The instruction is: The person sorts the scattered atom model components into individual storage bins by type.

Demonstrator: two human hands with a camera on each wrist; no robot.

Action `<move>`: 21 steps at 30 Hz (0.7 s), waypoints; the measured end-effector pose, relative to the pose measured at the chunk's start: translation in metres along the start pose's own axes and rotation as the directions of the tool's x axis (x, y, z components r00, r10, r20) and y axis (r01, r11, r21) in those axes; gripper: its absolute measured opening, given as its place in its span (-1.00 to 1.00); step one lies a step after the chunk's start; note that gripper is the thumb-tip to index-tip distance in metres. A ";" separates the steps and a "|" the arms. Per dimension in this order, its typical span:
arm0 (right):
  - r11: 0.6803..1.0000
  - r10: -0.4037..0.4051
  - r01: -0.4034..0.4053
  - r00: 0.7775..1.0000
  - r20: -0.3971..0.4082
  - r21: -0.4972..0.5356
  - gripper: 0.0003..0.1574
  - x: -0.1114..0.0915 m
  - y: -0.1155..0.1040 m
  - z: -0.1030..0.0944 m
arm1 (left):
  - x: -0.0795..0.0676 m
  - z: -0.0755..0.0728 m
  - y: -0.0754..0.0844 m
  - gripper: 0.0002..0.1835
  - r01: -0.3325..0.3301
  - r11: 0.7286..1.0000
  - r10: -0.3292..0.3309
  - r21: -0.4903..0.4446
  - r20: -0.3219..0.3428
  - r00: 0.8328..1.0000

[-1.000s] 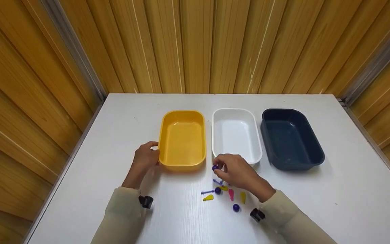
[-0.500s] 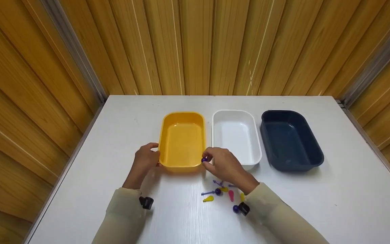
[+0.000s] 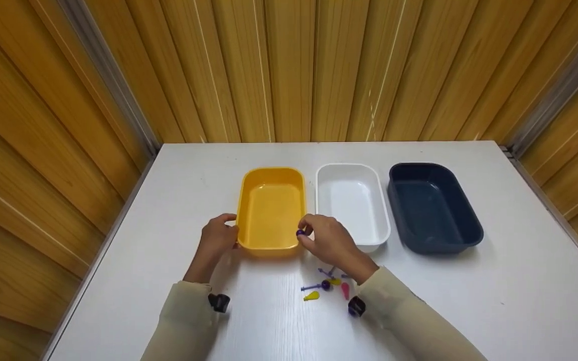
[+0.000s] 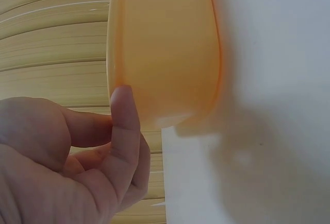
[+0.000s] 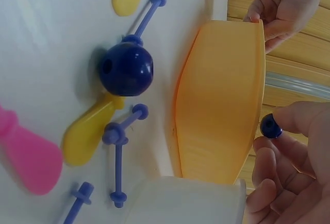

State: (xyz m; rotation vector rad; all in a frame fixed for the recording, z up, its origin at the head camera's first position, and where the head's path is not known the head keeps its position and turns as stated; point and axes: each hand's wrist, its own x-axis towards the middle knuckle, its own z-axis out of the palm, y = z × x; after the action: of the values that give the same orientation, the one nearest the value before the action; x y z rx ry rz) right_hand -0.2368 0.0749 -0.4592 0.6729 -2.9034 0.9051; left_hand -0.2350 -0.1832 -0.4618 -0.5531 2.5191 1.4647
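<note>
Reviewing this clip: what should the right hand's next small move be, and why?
Probably the right hand should ease the blue-purple bead slightly left, over the yellow plastic tray, and let go. The bead is pinched in the fingertips right by the tray's right rim, near its front corner, while the left hand touches the opposite side, which may keep it steady.

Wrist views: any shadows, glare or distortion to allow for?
Left wrist: soft shadow over the white table beside the yellow tray, wall boards bowed; right wrist: pale glare on the table, upper left, and a dark shadow beside the dark purple ball lying there.
</note>
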 end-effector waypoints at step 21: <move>1.000 -0.017 0.017 0.999 0.044 -0.010 -0.81 -0.031 0.007 -0.009 | -0.001 -0.003 -0.001 -0.54 -0.076 0.997 0.076 0.025 -0.019 0.997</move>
State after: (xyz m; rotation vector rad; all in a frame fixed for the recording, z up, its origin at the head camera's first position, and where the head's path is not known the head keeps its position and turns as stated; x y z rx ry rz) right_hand -0.2126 0.0967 -0.4599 0.7245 -2.9338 0.8834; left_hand -0.2335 -0.1855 -0.4610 -0.4753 2.5960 1.4592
